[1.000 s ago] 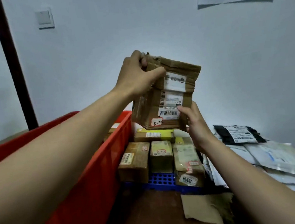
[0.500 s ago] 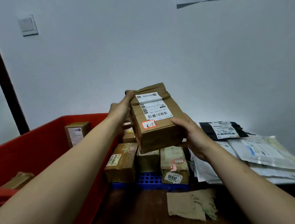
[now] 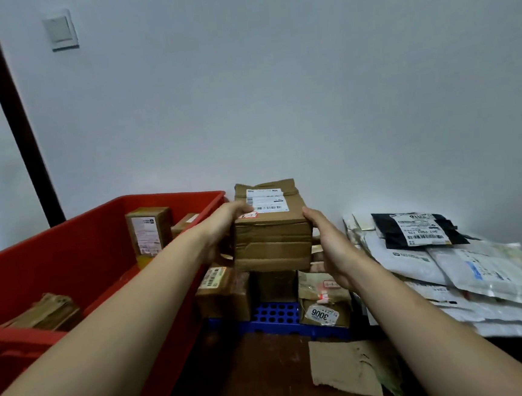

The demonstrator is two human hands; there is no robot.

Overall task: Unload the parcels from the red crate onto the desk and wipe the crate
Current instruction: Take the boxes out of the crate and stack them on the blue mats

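Note:
A brown cardboard parcel (image 3: 273,241) with a white shipping label lies flat on top of a row of small boxes (image 3: 223,291) on the desk. My left hand (image 3: 221,229) grips its left side and my right hand (image 3: 330,248) holds its right side, thumb on the top edge. The red crate (image 3: 99,243) stands to the left. Inside it an upright labelled box (image 3: 149,234) leans at the far wall, a second box (image 3: 186,223) beside it, and a flat brown packet (image 3: 47,313) lies near the front.
The stacked boxes sit on a blue perforated tray (image 3: 276,318). A pile of white mailers (image 3: 469,280) topped by a black one (image 3: 417,228) lies at the right. A torn cardboard scrap (image 3: 347,370) rests on the dark desk. The wall is close behind.
Both hands have lowered the parcel from held upright in the air to lying flat on the stacked boxes. The view has shifted, showing more of the crate's inside.

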